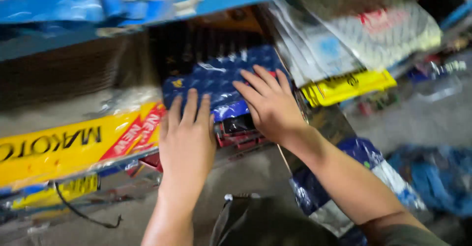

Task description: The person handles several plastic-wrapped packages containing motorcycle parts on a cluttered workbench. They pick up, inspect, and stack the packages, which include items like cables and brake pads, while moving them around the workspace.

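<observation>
Evidently both hands lie flat, fingers spread, gripping nothing; left hand and right hand press the blue packet on the shelf stack, yellow packets right of them.

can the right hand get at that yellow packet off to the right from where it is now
Probably yes. The right hand lies flat on the blue packet, and the yellow packet sits just beyond its fingers with nothing visible between them.
</observation>
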